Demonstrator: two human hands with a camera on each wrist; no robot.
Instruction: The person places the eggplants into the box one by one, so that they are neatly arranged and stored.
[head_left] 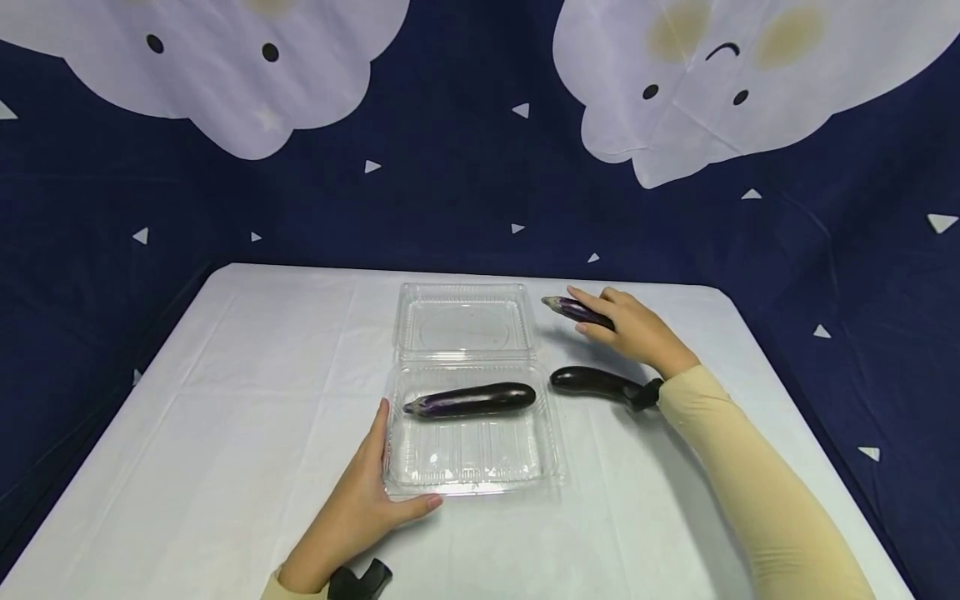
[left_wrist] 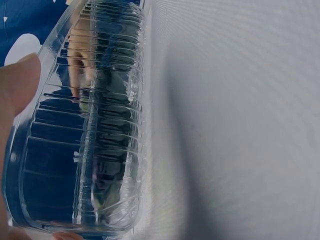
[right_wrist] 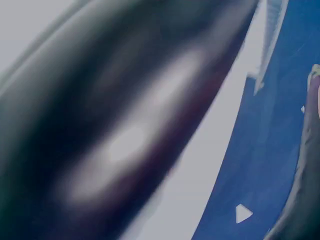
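Note:
A hinged clear plastic container (head_left: 468, 467) lies unfolded, its lid (head_left: 467, 343) flat at the back. One dark purple eggplant (head_left: 474, 401) rests crosswise in the base. My left hand (head_left: 358, 500) holds the base by its near left corner, thumb along the front edge and fingers at the left side. Right of the lid, my right hand (head_left: 628, 323) grips a second eggplant (head_left: 573, 310) above the table, stem end pointing left. Another eggplant (head_left: 592, 381) lies beneath my right wrist; it looms blurred in the right wrist view, while the gripped eggplant (right_wrist: 300, 180) shows at that view's right edge.
A white cloth covers the table (head_left: 225, 433). Behind and beside it hangs a dark blue curtain (head_left: 450, 200) with white clouds and small triangles. Black wrist mounts (head_left: 360, 581) sit on both wrists, the right one close to the eggplant on the table.

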